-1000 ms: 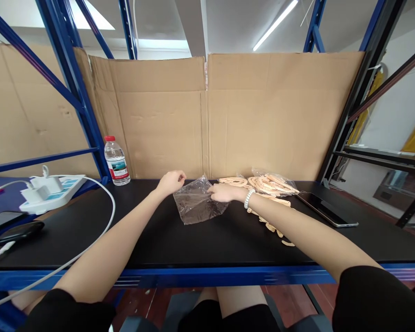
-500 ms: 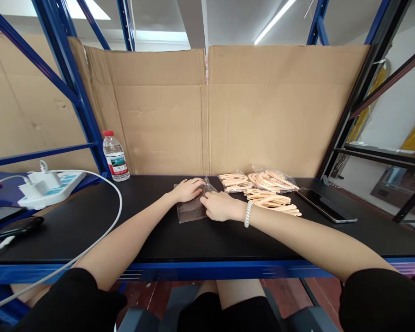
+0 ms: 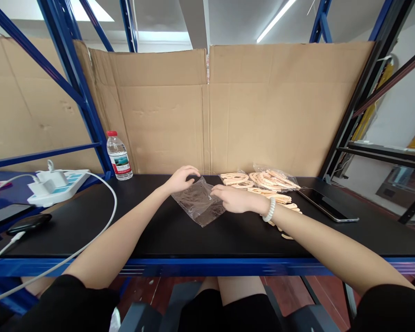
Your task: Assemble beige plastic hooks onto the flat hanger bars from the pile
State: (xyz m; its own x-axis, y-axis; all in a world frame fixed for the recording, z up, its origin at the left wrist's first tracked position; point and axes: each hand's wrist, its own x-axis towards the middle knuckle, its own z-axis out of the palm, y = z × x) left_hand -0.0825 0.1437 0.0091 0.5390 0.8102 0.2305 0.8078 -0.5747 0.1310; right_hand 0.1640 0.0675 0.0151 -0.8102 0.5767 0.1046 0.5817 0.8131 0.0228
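Note:
A clear, wrinkled plastic bag [image 3: 202,205] lies on the black tabletop with one corner pointing toward me. My left hand [image 3: 181,180] is over its far left side, fingers curved and a gap showing between them and the thumb. At the bag's right edge, my right hand [image 3: 238,199] has its fingers drawn together on the plastic; the fingertips are partly hidden. Beside and partly behind my right wrist are loose pale wooden sticks [image 3: 278,198]. Behind those sit a plastic-wrapped bundle of such sticks [image 3: 274,179] and another bundle [image 3: 234,179] to its left.
A phone [image 3: 328,206] lies on the right of the black table [image 3: 159,240]. A water bottle [image 3: 119,157] stands at the back left. Further left are a power strip [image 3: 60,189], a black device [image 3: 29,223] and a white cable [image 3: 115,207]. A cardboard wall [image 3: 166,120] closes the back.
The bag has turned and spread out flatter. My left hand has lifted and shifted slightly left, and my right hand has moved right. Some loose sticks now show nearer the table's front, under my right forearm.

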